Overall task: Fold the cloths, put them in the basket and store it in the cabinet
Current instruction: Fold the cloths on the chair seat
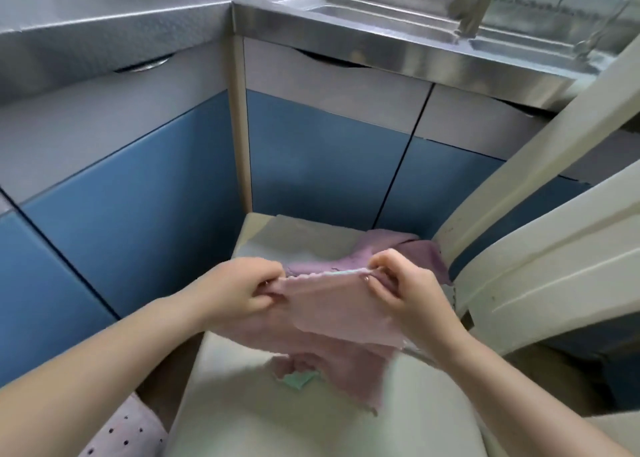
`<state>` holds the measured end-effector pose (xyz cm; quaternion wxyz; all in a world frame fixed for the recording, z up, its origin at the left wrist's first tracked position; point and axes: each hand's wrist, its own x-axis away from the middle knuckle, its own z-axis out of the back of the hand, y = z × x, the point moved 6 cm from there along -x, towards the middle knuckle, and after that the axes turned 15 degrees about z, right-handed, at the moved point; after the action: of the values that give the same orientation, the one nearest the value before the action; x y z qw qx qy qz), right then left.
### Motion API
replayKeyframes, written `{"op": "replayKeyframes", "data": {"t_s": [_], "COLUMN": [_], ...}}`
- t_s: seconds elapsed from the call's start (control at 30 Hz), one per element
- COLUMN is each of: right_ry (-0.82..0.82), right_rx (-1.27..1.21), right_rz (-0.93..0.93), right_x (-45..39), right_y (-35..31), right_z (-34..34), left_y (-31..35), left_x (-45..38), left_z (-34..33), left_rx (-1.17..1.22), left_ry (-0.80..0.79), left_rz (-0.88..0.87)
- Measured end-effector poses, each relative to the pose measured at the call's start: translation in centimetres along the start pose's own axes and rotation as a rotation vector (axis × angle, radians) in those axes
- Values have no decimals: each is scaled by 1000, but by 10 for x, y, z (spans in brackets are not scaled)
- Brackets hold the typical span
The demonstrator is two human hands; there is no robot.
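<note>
Both hands are pinching the top edge of a pink cloth (332, 304) — the left hand (242, 292) has its fingers curled tight on the left corner, and the right hand (403, 290) grips the right corner between thumb and bent fingers. The edge is stretched fairly straight between them and the rest of the cloth hangs down over the seat of a cream plastic chair (263, 408).

Using that chair as the reference: the held cloth sits over the middle of the seat, its lower part draping toward the front edge. A mauve cloth (398, 249) lies bunched at the back of the seat, right against the chair's backrest. Just under the hanging pink fabric, toward the front of the seat, a bit of teal cloth (298, 380) pokes out. Whether it's a separate cloth or a second layer, I can't tell.

Behind the chair are blue cabinet doors (322, 159) under a steel countertop (381, 37) — a sink (374, 17) is set into it, up and to the right. A dotted pink sleeve or trouser leg (128, 429) shows left of the seat.
</note>
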<state>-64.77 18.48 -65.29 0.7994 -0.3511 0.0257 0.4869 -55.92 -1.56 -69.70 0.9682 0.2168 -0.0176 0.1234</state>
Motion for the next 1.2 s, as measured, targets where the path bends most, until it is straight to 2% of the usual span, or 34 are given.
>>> {"op": "replayKeyframes", "data": {"t_s": [0.17,0.4,0.53,0.6,0.73,0.83,1.03,1.2], "right_ry": [125,279,384,420,454,426,250,80], "right_rx": [103,192,143,110,-12,-67,-164,-166], "right_rz": [76,-15,2,32,68,43,-123,-248], "right_x": [-50,-109,-118,-111,-71,-21,100,169], "right_y": [-22,-24,-40,-49,-58,-54,-31,-17], "right_z": [73,141,166,171,156,126,42,-13], "left_y": [25,52,70,75,74,64,46,23], "left_x": [-1,-13,-4,10,48,81,137,165], "left_z": [85,184,228,239,222,182,80,-12], "left_rx": [41,3,-7,15,2,18,19,-18], "left_ry": [222,535,692,716,633,471,162,-86], "left_rz": [-1,38,-43,-89,-169,-177,-87,73]}}
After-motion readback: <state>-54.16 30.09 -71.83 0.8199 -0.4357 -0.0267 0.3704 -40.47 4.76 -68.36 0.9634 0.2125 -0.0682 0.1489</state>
